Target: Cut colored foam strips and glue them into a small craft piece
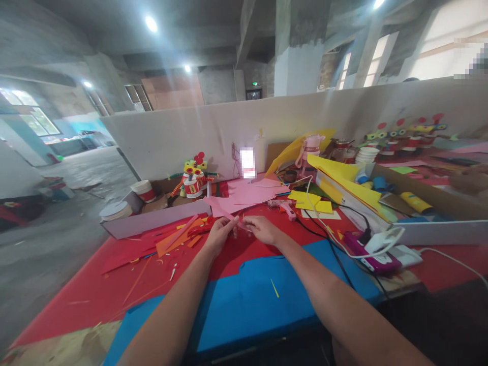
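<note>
A narrow strip of pink paper [227, 215] runs between my two hands above the red table cover. My left hand [221, 235] pinches it from the left. From the other side, the closed fingers of my right hand [262, 230] meet at its right end, partly blurred. Just beyond them lie large pink sheets [257, 192]. Red-handled scissors [199, 229] rest beside my left hand, near orange paper pieces [176, 241]. To the right of my right hand is a pink glue gun [286, 209].
Blue sheet [244, 295] covers the near edge. At right stand a purple power strip [375, 254] with cables and a cardboard box [438, 231] of supplies. A paper-cup figure [193, 180] and white tray [160, 217] are at left. A white partition [168, 137] closes the back.
</note>
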Demonstrator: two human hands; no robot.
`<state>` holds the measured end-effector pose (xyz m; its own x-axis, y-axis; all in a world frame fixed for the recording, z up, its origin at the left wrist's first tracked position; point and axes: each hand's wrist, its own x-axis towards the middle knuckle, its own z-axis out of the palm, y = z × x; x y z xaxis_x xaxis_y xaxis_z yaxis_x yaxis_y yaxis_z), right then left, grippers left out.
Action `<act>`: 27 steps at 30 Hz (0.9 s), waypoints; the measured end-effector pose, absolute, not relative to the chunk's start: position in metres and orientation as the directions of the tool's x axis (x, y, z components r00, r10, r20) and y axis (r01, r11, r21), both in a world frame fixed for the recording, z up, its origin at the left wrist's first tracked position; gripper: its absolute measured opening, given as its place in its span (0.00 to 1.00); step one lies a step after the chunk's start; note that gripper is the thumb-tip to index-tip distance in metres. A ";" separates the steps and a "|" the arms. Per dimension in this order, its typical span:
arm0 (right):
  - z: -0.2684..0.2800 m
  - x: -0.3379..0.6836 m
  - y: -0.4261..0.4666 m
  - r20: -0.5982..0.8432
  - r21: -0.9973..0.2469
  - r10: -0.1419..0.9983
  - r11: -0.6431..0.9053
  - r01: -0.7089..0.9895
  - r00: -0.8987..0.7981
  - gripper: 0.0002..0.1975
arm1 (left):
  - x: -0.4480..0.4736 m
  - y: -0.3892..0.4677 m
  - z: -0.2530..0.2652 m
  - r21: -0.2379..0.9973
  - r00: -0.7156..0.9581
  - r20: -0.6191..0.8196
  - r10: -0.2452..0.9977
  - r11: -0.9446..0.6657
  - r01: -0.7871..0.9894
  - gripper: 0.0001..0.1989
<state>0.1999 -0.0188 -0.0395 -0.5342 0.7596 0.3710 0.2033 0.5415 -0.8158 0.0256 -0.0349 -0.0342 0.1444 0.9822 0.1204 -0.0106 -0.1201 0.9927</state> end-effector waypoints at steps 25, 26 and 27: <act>-0.041 0.195 -0.012 0.486 -0.700 0.811 0.585 0.410 -0.327 0.10 | 0.029 -0.033 -0.039 0.969 0.057 0.196 0.979 -0.203 0.143 0.20; -0.041 0.196 -0.011 0.476 -0.708 0.815 0.578 0.407 -0.330 0.10 | 0.029 -0.033 -0.039 0.966 0.071 0.190 0.979 -0.199 0.163 0.20; -0.040 0.196 -0.012 0.465 -0.715 0.819 0.571 0.404 -0.336 0.10 | 0.029 -0.033 -0.038 0.964 0.080 0.183 0.980 -0.195 0.180 0.20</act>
